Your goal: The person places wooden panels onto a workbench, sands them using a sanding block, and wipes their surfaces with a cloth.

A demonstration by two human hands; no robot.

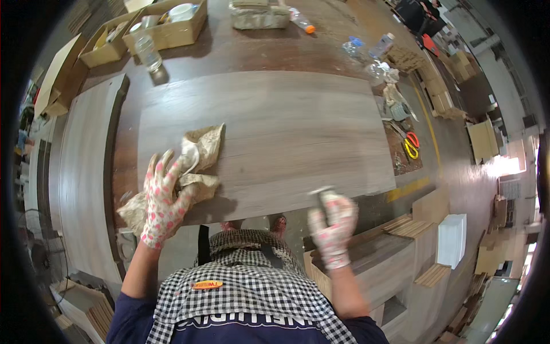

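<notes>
My left hand (162, 207), in a white glove with pink dots, rests on a crumpled beige cloth (205, 148) at the left near corner of a grey wood-grain panel (281, 126). Its fingers are stretched out and spread, and part of the cloth shows on both sides of it. My right hand (334, 229), gloved alike, is off the panel's near edge, to the right. Between its thumb and fingers is a small scraper (322, 191) with a thin, light edge; motion smears its shape. The panel lies flat on a dark brown table (240, 54).
Right of the panel lie scissors (411, 144) with red and yellow handles and a tape roll (400, 110). Bottles (148, 53) and cardboard boxes (192, 30) stand at the back. Another long panel (89, 166) is on the left; stacked boards (384, 252) are at lower right.
</notes>
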